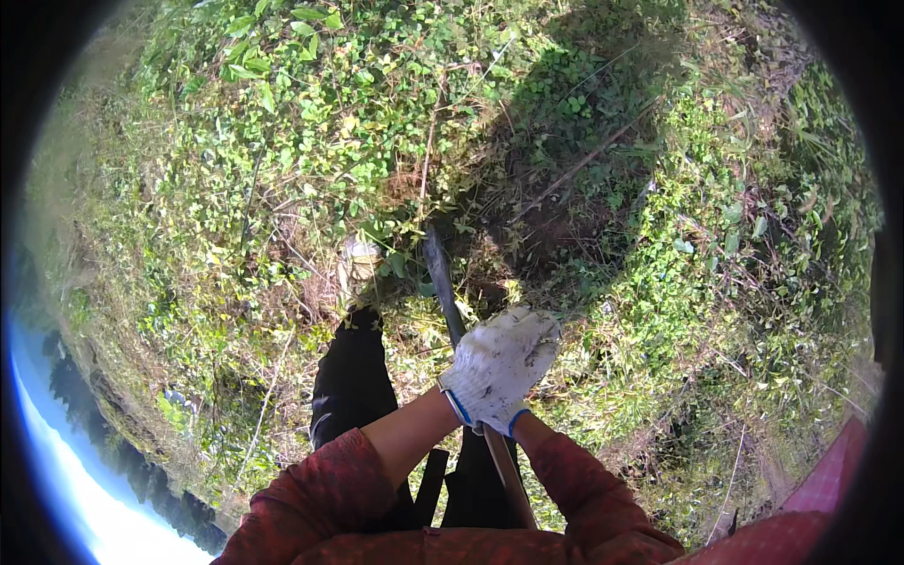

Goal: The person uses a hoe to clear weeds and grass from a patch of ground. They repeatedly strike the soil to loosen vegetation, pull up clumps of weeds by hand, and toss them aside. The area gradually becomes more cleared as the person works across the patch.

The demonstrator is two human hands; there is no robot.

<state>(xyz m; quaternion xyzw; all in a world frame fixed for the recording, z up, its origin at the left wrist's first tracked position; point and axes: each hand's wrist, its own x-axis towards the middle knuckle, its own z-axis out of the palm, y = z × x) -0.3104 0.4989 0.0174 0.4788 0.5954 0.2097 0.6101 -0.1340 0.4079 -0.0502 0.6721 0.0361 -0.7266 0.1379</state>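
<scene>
White knit work gloves with dark soiling and blue cuffs cover both my hands, which are pressed together at the middle of the head view. My left hand (491, 357) lies largely over my right hand (524, 387), so the fingers of both are hard to make out. A long tool passes beneath them. Its wooden handle (507, 470) comes out below my wrists towards my body, and its dark, narrow front part (443, 282) points forward into the plants. Whether either hand grips the tool is hidden.
Leafy low plants (296, 141) and dry stems cover the ground. A thin bare stick (590, 157) lies in the shadow ahead. My dark-trousered leg (354, 381) and a pale shoe (359, 263) are left of the tool. Pink checked cloth (823, 473) shows at lower right.
</scene>
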